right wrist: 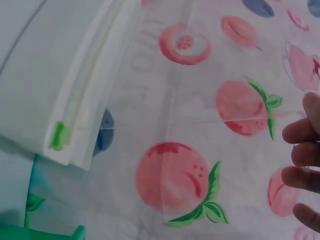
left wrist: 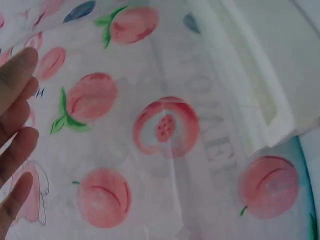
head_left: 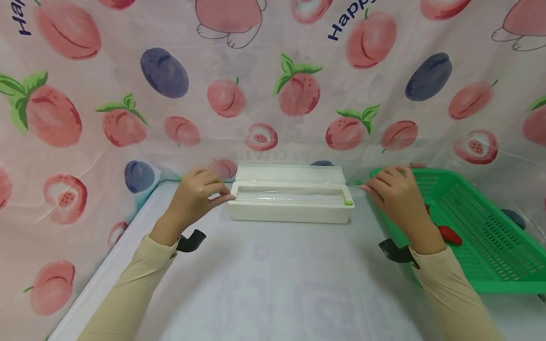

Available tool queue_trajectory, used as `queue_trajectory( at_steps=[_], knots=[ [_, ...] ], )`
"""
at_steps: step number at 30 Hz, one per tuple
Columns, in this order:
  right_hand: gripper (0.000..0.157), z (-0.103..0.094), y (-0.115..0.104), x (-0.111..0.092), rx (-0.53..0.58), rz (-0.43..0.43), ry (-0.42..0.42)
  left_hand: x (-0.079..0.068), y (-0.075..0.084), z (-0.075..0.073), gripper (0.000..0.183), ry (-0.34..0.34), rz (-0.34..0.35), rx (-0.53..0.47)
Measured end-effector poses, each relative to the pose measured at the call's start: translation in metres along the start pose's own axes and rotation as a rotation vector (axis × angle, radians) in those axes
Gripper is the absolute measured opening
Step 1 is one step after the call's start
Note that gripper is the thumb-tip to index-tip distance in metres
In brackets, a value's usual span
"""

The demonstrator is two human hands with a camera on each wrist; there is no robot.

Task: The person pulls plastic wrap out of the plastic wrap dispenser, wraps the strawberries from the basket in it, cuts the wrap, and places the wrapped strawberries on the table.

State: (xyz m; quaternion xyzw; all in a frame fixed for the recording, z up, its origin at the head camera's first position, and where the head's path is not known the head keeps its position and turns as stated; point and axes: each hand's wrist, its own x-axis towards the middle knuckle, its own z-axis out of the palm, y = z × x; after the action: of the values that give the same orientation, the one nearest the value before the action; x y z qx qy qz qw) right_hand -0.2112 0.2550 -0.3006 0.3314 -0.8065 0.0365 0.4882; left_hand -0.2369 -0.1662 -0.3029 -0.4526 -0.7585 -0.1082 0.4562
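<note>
A long white cling film dispenser [head_left: 292, 212] stands at the back of the table. Its lid [head_left: 290, 173] is tipped back, and a roll of cling film [head_left: 277, 197] shows inside. A green slide cutter [head_left: 348, 202] sits at the right end of the front rim. My left hand [head_left: 198, 194] pinches thumb to finger just off the dispenser's left end. Beyond its right end, my right hand [head_left: 394, 196] pinches likewise. In the right wrist view a thin, straight film edge [right wrist: 200, 123] runs from the dispenser toward the right hand's fingertips [right wrist: 299, 131]; the film itself is almost invisible.
A green plastic basket [head_left: 503, 287] stands on the right, partly behind the right forearm, with a red item [head_left: 450, 235] inside. A fruit-patterned sheet [head_left: 264, 94] hangs behind the white-covered table [head_left: 273, 274]. Each wrist carries a black mount [head_left: 190, 240].
</note>
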Motion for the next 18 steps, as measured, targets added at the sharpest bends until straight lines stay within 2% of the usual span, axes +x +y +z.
queue_trajectory(
  at_steps=[7,12,16,18],
  knots=[
    [0.056,-0.012,-0.012,-0.016,0.082,-0.194,-0.071,-0.026,0.020,-0.001,0.020,-0.109,0.191,-0.088],
    [0.051,-0.013,-0.022,-0.026,0.154,-0.310,-0.145,-0.041,0.033,0.006,0.037,-0.176,0.313,-0.095],
    [0.048,-0.009,-0.032,-0.033,0.197,-0.381,-0.200,-0.050,0.039,0.012,0.027,-0.249,0.394,-0.093],
    [0.048,-0.006,-0.036,-0.037,0.207,-0.419,-0.227,-0.055,0.041,0.017,0.028,-0.274,0.426,-0.091]
  ],
)
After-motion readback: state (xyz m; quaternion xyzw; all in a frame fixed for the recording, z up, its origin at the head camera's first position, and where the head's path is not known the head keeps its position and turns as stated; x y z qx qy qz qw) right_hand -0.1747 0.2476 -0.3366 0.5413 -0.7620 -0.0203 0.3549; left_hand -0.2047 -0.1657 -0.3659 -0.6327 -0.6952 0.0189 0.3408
